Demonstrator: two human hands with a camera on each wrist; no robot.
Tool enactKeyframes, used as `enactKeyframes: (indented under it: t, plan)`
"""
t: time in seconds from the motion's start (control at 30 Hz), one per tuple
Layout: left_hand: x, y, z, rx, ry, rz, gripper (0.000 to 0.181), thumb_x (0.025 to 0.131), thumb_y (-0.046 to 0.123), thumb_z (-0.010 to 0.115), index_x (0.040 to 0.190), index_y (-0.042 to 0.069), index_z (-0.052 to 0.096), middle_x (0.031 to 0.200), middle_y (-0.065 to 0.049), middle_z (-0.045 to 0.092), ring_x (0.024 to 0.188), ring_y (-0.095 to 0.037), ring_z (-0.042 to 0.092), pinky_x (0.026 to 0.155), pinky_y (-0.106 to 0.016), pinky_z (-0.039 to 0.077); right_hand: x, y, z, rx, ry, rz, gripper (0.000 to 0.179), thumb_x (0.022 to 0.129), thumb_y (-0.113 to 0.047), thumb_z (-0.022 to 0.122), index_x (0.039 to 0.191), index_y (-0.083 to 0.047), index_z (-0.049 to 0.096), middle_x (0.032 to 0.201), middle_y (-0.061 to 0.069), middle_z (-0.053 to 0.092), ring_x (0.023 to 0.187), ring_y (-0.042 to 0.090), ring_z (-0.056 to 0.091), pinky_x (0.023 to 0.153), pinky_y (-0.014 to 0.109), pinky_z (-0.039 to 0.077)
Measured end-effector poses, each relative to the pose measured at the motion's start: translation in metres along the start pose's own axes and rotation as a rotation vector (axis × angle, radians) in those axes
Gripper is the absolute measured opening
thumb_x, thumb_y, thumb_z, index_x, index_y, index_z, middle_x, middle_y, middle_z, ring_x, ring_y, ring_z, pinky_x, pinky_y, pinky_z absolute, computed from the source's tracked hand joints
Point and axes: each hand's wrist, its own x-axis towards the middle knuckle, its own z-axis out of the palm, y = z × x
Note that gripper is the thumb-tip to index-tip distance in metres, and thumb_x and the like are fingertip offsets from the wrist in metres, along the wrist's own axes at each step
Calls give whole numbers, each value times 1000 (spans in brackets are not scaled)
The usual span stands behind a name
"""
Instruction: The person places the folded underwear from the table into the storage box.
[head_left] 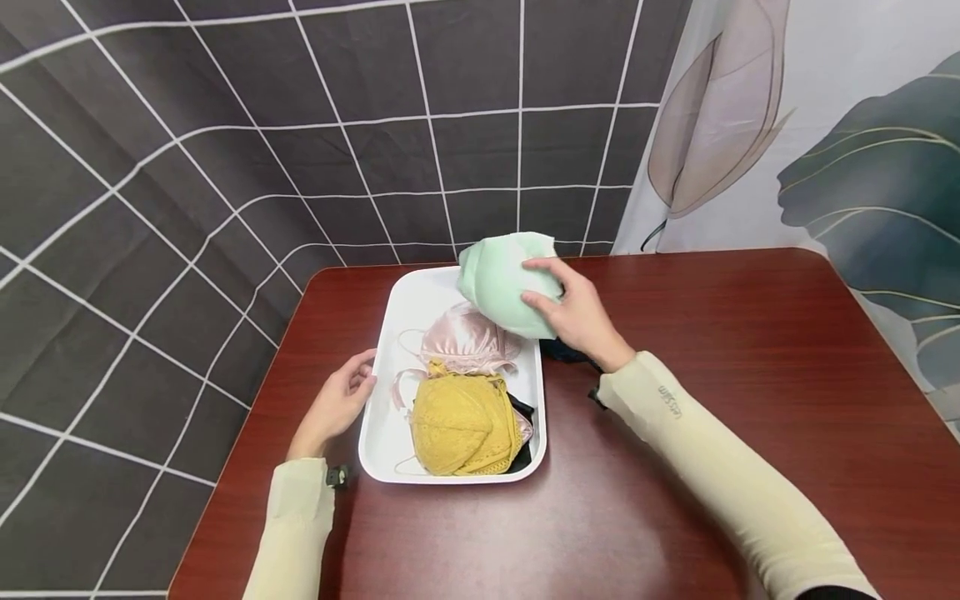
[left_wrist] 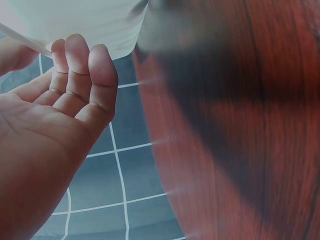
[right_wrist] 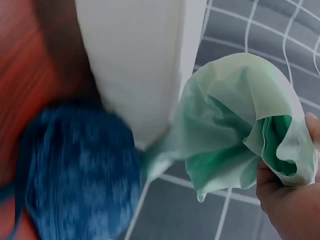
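My right hand [head_left: 581, 312] pinches a folded mint green bra [head_left: 504, 283] between thumb and fingers, over the far right corner of a white tray [head_left: 408, 292]. The right wrist view shows the bra [right_wrist: 220, 120] hanging in folds from that grip. My left hand [head_left: 337, 404] is at the tray's left rim, its loosely curved fingertips against the outer side [left_wrist: 120, 30]. Inside the tray, a pink satin bra [head_left: 465, 337] lies behind a yellow lace bra [head_left: 457, 425]. Black fabric [head_left: 520, 457] shows at the yellow one's right edge, mostly hidden.
Just right of the tray lies a dark blue bra [right_wrist: 85, 175], largely covered by the right hand in the head view. The reddish-brown table [head_left: 750, 375] extends to the right. A dark grid-patterned curtain [head_left: 480, 150] hangs behind and to the left.
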Motion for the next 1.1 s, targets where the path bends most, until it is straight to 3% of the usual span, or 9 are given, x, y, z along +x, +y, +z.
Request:
enactKeyframes:
  t: [0.4,0.57,0.73,0.87,1.1]
  plan:
    - [1,-2,0,-4,11,15,44,94,3,54,136,-1,44,95,-13,54,84,-25,57,71,-33,49,7,2,55,-44,-211,74,39,86,-18,71,123,-18,59,128,1,56,123,20,47,94,38,40]
    - [1,-2,0,-2,14,16,43,94,3,54,135,-2,45,95,-13,54,84,-25,57,71,-34,49,11,8,69,-69,-334,133,44,87,-18,69,128,-14,54,132,7,52,124,23,44,98,38,36]
    - [2,-2,0,-5,8,11,43,94,3,55,136,-3,44,96,-13,54,86,-25,56,72,-34,48,10,12,77,-160,-463,199,52,87,-21,69,135,-14,49,124,14,49,116,26,46,99,40,36]
    - [3,-1,0,6,6,6,44,94,3,55,136,-2,44,96,-13,54,85,-24,56,72,-31,48,9,11,79,-230,-516,254,53,89,-24,66,138,-18,47,114,14,47,104,25,46,93,40,39]
    - [2,-4,0,19,11,8,43,94,3,55,135,-3,44,95,-13,54,84,-24,55,71,-31,48,10,7,78,-323,-586,295,53,93,-29,61,142,-18,44,121,18,47,111,31,41,94,43,36]
